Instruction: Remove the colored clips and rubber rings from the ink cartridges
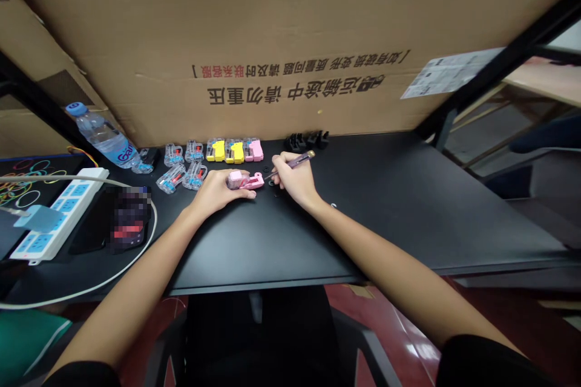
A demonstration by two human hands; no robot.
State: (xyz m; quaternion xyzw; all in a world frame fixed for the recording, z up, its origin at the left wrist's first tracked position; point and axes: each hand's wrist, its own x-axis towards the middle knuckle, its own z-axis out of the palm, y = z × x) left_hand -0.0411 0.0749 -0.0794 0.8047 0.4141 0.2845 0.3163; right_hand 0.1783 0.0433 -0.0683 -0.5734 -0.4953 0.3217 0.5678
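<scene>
My left hand (218, 190) rests on the black desk and grips a pink plastic device (247, 181), which lies on its side with its left end under my fingers. My right hand (293, 178) holds a small screwdriver with a purple handle (295, 162). Its thin shaft points left, with the tip at the pink device. Beyond my hands stands a row of transparent plastic devices with red and blue parts (181, 152), yellow ones (226, 150) and pink ones (254, 150). Several black plastic pieces (306, 141) lie to their right.
A large cardboard sheet (227, 42) with printed Chinese text stands behind the desk. At the left are a water bottle (102, 136), a white power strip (59, 214), a blurred dark phone (131, 221) and a white cable (154, 236).
</scene>
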